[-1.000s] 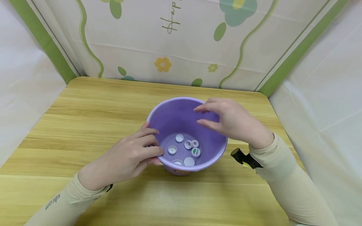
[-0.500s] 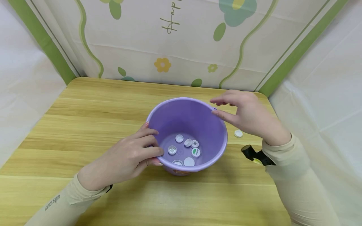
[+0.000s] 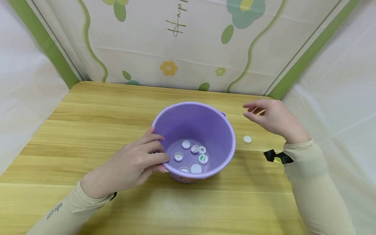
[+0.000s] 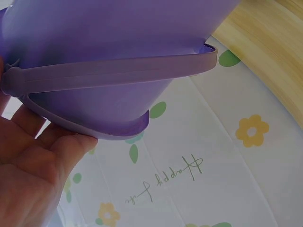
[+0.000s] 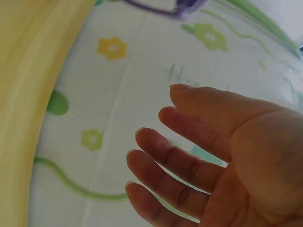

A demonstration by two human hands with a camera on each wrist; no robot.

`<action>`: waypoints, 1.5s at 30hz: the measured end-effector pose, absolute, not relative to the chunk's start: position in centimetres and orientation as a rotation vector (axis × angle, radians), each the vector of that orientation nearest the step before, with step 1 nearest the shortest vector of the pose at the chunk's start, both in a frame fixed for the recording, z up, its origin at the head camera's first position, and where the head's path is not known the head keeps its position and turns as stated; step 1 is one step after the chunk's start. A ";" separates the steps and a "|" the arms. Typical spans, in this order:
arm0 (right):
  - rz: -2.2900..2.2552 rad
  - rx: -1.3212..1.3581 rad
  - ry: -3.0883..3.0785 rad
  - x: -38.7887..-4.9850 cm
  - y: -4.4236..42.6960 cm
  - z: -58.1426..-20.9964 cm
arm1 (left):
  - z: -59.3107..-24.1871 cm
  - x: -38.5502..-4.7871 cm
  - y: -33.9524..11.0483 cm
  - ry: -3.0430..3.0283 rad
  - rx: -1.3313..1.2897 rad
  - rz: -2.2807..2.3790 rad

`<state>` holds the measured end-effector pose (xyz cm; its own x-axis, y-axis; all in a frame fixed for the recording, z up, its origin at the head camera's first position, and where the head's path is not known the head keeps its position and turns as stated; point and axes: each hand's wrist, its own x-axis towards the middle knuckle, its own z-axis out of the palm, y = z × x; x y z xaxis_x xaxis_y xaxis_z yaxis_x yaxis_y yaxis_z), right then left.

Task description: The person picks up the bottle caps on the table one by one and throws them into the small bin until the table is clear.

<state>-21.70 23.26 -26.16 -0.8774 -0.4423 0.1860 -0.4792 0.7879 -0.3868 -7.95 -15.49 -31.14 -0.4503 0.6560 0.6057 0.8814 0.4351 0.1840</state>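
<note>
A purple bucket stands on the table, with several white bottle caps lying on its floor, one with a green print. My left hand grips the bucket's left rim, fingers reaching over the edge to the inside. In the left wrist view, the thumb lies against the rim, below the bucket's handle. To the right of the bucket, my right hand hovers apart from it with loosely bent fingers and nothing in them. A single white bottle cap lies on the table, nearer me than that hand.
The wooden table runs back to a white floral cloth. White fabric also hangs along the left and right sides. A black strap sits on my right wrist.
My right hand has moved from over the bucket out to the right, bringing the cap on the table into view. The left hand keeps its place on the rim.
</note>
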 end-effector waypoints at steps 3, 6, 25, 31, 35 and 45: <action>0.651 0.733 -2.970 -22.8 24.7 -27.9 | -31.2 -8.0 -15.5 -2.248 -1.297 -0.673; 0.609 0.723 -3.045 -23.8 26.0 -30.0 | -31.2 -8.0 -15.4 -2.249 -1.299 -0.671; 0.466 0.712 -3.307 -25.4 28.2 -37.4 | -31.1 -7.8 -15.4 -2.248 -1.303 -0.668; 0.527 0.692 -3.281 -25.4 28.1 -37.6 | -31.1 -7.8 -15.4 -2.246 -1.296 -0.667; 0.531 0.664 -3.258 -25.5 28.2 -37.6 | -31.1 -7.9 -15.4 -2.244 -1.295 -0.665; 0.513 0.679 -3.241 -25.5 28.6 -37.8 | -31.2 -8.0 -15.4 -2.248 -1.297 -0.666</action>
<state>-25.45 28.58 -37.78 -0.8968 -0.4197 -0.1400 -0.3560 0.8724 -0.3350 -7.99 -15.42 -31.17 -0.4510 0.6585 0.6024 0.8804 0.4390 0.1792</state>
